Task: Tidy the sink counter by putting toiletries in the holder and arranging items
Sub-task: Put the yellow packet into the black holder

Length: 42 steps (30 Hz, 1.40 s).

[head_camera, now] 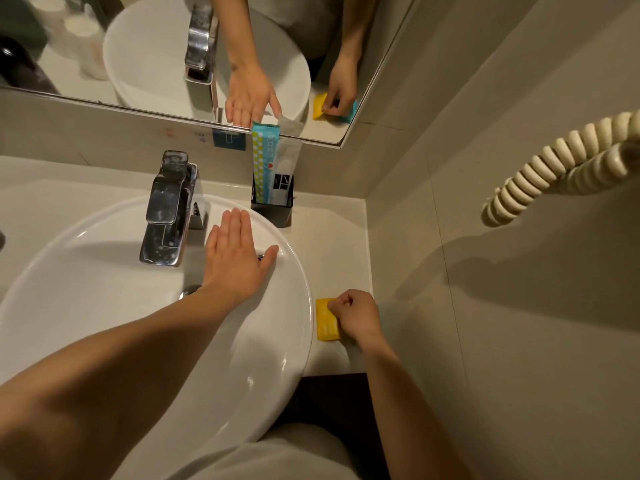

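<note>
Taking up most of the view: big white oval sink [104, 306], sitting on a pale counter [332, 244] and running right up to the back wall. Hanging above it, a mirror [156, 46] doubling the basin, the tap and both hands. Curling in from the right wall, a cream coiled cord [554, 168].

Standing at the back of the basin, a chrome faucet [169, 209], lever pointing toward the camera, spotted with water marks.

Sitting just beside the sink's far rim, in the counter's back corner area: a black holder [273, 211], already carrying two upright packets. Leaning in it, a teal packet with yellow dots [265, 161], and just right of it a white sachet [287, 168] with a dark label low down. Both poking well above the holder's rim, tops reaching the mirror's lower edge.

Resting flat on the right side of the basin, left hand [235, 258], fingers straight and together, thumb spread out, gripping nothing at all.

Working further right on the narrow strip of counter between sink and wall, right hand [356, 315], fingers curled and pinching the near-right edge of a small yellow packet [325, 320]. Packet lying flat on the counter, just off the sink rim, well apart from the holder. Showing in the mirror only, something teal tucked under that hand — can't tell what exactly.
</note>
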### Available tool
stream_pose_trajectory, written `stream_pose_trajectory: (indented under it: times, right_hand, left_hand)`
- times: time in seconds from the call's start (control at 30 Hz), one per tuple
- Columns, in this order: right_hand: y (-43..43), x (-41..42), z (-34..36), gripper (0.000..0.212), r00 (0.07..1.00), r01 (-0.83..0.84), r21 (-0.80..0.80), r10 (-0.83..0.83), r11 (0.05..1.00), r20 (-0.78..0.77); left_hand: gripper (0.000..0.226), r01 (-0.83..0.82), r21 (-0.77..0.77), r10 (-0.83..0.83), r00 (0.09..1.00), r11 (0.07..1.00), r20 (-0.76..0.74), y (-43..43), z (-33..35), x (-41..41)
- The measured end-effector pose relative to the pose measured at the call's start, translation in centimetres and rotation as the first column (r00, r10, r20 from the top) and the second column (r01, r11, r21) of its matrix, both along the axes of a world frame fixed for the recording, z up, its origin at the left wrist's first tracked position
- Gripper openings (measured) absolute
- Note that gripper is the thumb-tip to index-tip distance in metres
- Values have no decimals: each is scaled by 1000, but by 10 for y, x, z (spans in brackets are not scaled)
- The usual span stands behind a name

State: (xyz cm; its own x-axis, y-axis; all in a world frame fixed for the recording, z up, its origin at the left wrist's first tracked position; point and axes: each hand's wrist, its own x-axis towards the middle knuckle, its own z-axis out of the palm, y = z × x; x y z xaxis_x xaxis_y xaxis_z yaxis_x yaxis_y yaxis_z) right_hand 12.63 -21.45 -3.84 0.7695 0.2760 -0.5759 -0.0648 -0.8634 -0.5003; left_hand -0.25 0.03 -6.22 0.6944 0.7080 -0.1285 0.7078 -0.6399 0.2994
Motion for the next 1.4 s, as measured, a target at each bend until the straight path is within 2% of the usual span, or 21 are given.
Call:
stream_pose_trajectory:
  times: [0.17,0.33,0.43,0.57,0.8,1.23,1.33,1.4]
  right_hand:
    - [24,12,39,13,988,53,224,-84,973,132]
    - [66,20,79,11,962,101,518,-216,849,165]
    - [96,22,95,9,969,55,620,-193,782,156]
    - [135,30,105,8,970,-73,660,-100,748,221]
    - [180,40,100,11,963,-177,675,-16,716,269]
    - [192,46,63,13,934,-319,522,170,791,314]
    - [190,51,55,11,897,-396,448,234,801,375]
    - [190,55,49,10,832,-493,360,308,792,461]
  left_hand:
    - [91,-1,2,1,1000,1000,-2,0,-1,0]
    - [91,6,2,-6,1000,1000,4,-1,-2,-1]
    - [90,8,14,-8,1000,1000,1,-2,-2,-1]
    - [90,5,11,-5,1000,1000,-7,-1,-2,-1]
    - [89,-10,18,10,1000,1000,16,-4,-2,0]
    - [88,-22,3,22,1000,1000,19,-5,0,0]
    - [87,-19,5,19,1000,1000,14,-5,0,0]
    - [87,-20,4,20,1000,1000,14,-5,0,0]
